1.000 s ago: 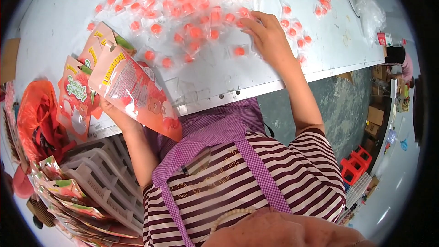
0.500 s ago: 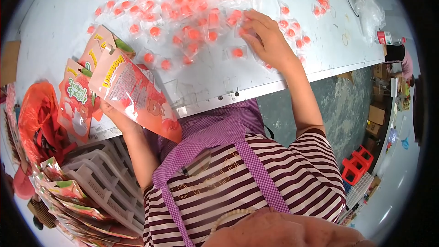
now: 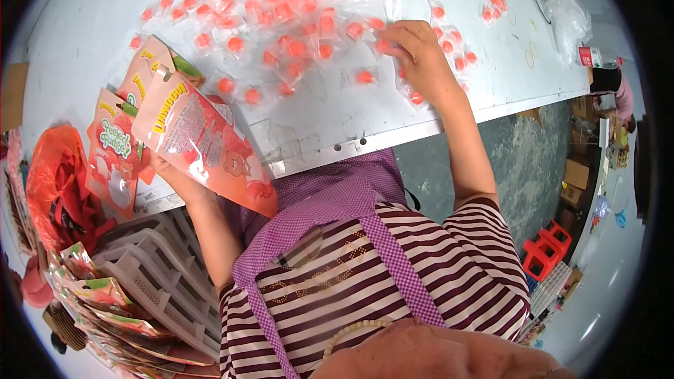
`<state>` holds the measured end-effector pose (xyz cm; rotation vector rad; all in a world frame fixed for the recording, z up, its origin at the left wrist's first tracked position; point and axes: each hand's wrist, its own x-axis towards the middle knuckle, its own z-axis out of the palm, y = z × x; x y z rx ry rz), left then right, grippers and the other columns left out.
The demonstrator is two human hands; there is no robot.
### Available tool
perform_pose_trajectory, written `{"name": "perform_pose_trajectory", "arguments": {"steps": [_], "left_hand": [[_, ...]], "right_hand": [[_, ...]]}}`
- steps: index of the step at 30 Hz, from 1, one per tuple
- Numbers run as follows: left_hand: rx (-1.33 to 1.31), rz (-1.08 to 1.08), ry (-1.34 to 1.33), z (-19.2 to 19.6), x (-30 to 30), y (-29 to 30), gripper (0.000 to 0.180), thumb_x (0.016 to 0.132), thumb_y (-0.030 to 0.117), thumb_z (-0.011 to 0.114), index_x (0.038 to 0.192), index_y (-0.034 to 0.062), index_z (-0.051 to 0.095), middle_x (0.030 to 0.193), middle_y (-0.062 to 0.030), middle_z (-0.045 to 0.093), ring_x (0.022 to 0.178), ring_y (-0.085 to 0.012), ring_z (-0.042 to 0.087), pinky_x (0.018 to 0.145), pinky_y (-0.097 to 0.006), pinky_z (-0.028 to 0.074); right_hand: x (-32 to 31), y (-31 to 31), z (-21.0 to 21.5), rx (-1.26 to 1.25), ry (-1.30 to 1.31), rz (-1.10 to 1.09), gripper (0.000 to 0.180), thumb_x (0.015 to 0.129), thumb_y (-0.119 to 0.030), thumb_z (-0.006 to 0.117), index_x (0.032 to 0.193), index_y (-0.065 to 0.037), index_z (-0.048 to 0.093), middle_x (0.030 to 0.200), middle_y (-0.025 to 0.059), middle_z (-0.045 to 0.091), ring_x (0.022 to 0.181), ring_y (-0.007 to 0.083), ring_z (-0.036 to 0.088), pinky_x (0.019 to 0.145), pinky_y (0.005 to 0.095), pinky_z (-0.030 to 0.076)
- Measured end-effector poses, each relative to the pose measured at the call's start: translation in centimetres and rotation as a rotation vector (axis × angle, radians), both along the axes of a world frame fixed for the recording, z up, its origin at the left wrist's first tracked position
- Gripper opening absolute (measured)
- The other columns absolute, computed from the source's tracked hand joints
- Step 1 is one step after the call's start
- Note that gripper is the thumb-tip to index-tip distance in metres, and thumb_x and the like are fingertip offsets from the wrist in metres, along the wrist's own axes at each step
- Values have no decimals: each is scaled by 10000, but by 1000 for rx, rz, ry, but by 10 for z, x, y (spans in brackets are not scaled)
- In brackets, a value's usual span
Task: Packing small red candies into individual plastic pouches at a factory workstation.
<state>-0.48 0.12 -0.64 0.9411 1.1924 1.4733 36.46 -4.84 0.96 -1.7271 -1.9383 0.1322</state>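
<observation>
candies in small clear wrappers, each with an orange-red centre, lay scattered in a loose heap across the white surface, and that heap serves as the landmark for everything else. the right hand rested at the heap's right edge, palm down, its fingers curled around one or more wrapped pieces and touching others beside them; how many it held could not be told. a few stray candies lay just right of that hand, and another small cluster sat further right of the heap, well apart from it. the left hand was down-left of the heap, at the surface's near edge, closed around an orange-pink printed pouch that stood tilted with its top toward the heap. more pouches of the same kind were fanned out just behind it, left of the heap. an orange plastic bag hung further left still, below the surface edge. white slatted crates sat lower down from the heap, beside the person's left forearm, with a stack of flat pouches next to them. far right of the heap, a crumpled clear bag lay on the surface.
</observation>
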Motion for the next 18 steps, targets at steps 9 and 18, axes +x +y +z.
{"name": "perform_pose_trajectory", "arguments": {"steps": [9,18], "left_hand": [[-12,15,-20,1,1,-1,219,877,107,516,1057,-11,558,971,-98,635,791,-174,639,686,-301,542],[-11,3,-77,-1,-1,-1,222,865,93,523,1051,-16,573,985,-102,633,803,-182,640,688,-320,549]], "right_hand": [[-9,0,18,-89,28,-4,398,748,-134,676,1132,-115,573,1209,98,506,1136,281,447,971,362,349],[-25,-7,21,-181,-226,73,560,733,-407,657,1220,-168,515,1316,86,443,1218,323,374,1027,457,249]]}}
